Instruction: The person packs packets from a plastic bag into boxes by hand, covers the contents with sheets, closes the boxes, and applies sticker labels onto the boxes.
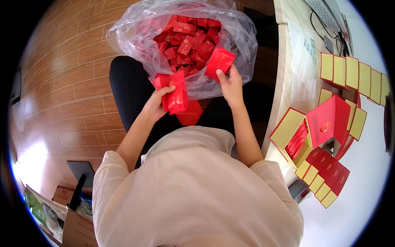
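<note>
My left hand (158, 101) is closed around several shiny red sachets (177, 95), held upright in a small bunch above my lap. Between the thumb and fingers of my right hand (231, 87) is one red sachet (220, 64), over the right side of the bag. A large clear plastic bag (135, 37) stands open in front of my knees, with a heap of red sachets (186, 45) inside. Below my left hand, another red piece (191, 114) shows between my legs; what it is I cannot make out.
On the white table (273, 123) to my right, an open red-and-gold box (284, 123) holds red sachets. Smaller red-and-gold boxes (329, 171) stand in rows around it. Cables (335, 37) lie farther back. At lower left are a cardboard box (80, 230) and a dark stand (81, 171).
</note>
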`<action>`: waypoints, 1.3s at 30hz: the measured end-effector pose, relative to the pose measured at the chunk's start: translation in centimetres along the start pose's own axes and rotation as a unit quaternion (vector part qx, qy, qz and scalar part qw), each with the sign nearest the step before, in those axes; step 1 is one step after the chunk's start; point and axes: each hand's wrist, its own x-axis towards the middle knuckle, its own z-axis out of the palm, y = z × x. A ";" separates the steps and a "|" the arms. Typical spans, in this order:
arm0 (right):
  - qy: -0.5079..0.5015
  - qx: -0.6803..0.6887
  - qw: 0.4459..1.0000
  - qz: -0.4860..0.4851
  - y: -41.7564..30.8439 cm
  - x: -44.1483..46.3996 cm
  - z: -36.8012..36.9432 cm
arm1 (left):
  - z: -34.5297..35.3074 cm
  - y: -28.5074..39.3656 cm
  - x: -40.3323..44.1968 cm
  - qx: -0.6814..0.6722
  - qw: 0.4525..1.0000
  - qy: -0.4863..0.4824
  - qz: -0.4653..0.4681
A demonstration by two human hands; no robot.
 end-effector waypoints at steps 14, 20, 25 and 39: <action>-0.238 0.410 0.853 0.218 -2.7 -4.4 7.5 | 1.7 -3.7 2.4 0.106 0.967 0.041 0.228; -0.186 0.055 0.980 0.040 -2.3 -4.7 9.8 | 2.2 -2.8 3.6 0.085 0.979 0.074 0.169; -0.234 -0.052 0.970 0.045 -1.1 -0.3 11.5 | 0.4 -1.4 6.2 0.111 0.971 0.109 0.180; -0.270 0.094 0.877 0.387 12.2 16.8 22.1 | -0.2 0.4 12.2 0.197 0.932 0.275 0.127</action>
